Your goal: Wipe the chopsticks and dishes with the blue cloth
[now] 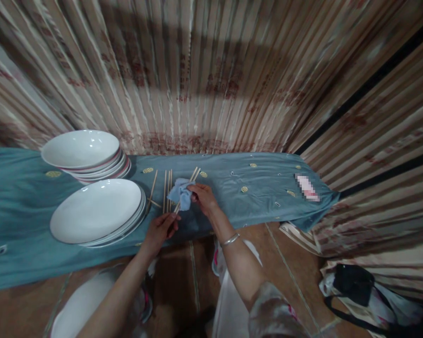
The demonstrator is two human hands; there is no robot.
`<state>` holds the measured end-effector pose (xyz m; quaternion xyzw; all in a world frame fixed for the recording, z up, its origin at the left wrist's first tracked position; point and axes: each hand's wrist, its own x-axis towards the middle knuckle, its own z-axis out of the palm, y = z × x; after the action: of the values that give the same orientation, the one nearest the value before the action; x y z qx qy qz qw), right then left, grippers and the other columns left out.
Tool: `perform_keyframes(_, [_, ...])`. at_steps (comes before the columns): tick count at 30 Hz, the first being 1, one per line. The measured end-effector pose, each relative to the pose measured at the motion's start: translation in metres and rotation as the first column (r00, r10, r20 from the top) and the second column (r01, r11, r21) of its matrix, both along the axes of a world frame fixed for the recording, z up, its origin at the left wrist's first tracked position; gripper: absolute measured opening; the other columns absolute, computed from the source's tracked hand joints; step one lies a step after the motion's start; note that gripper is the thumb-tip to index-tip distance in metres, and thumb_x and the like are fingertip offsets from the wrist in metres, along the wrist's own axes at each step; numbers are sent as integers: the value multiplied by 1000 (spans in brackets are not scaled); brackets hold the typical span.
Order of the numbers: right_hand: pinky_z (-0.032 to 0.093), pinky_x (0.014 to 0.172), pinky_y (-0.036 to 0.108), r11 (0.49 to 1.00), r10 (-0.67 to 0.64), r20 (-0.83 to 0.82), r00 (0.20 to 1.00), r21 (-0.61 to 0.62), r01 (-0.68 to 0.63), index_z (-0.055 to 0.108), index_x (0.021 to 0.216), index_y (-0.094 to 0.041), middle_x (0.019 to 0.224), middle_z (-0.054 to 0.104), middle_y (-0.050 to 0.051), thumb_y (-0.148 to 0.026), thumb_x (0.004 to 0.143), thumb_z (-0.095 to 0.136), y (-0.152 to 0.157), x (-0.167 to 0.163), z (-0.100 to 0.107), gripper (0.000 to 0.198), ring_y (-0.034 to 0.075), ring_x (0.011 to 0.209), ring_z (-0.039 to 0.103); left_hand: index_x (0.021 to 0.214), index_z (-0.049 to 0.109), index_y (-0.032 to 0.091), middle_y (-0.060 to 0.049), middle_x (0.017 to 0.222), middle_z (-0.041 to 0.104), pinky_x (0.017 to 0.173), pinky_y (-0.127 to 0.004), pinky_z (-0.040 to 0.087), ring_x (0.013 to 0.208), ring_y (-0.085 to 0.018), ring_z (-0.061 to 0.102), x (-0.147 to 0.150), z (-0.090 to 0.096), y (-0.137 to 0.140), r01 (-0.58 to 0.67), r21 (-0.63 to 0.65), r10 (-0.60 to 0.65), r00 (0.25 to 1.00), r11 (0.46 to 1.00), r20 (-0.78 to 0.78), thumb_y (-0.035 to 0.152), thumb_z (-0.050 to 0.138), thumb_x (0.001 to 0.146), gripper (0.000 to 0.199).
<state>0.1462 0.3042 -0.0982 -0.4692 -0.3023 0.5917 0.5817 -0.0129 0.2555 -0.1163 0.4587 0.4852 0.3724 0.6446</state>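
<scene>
Left hand (pixel 162 229) is clamping chopsticks (pixel 196 173) at 7 o'clock from the cloth (pixel 183 191); right hand (pixel 203 197) is pinching cloth against them, ideally keeping pressure even.

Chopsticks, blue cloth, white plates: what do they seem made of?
Chopsticks: probably wood or bamboo, matte, from their pale tan colour. Blue cloth: matte fabric, crumpled in soft folds; fibre unclear. White plates: likely glazed ceramic, given glossy highlights, though melamine is possible.
</scene>
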Motion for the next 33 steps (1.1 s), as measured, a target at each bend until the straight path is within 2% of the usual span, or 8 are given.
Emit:
perform_keyframes(10, [24,41,19,993,-117,-29,993,-16,116,54,56,-18,43,45,-9,-26,58,65,7,25,5,14,4,40,34,70,62,12,4,47,50,37,-19,20,36,-5,36,0,-4,-2,54,-10,-54,999,999,-8,55,65,63,44])
perform_keyframes(17, [26,42,19,985,-167,-68,984,20,169,55,55,-18,45,45,-9,-26,58,66,8,35,7,14,5,42,34,70,62,12,3,47,50,37,-19,19,36,-5,34,0,-4,-4,90,-19,-90,996,996,7,54,64,64,42])
perform_keyframes(24, [25,41,18,990,-144,-60,988,-4,144,54,56,-18,46,46,-8,-27,60,66,9,31,4,16,5,42,34,69,62,13,3,49,50,38,-19,20,37,-5,35,1,-6,-7,86,-28,-86,996,996,-4,54,64,64,42])
perform_keyframes(33, [22,40,20,1000,-4,-18,1000,-8,3,50,51,-19,39,41,-9,-31,60,66,4,8,-1,22,5,38,31,69,61,13,4,49,49,38,-20,19,37,-4,34,2,-4,-4,34,-4,-34,999,999,22,53,62,66,40])
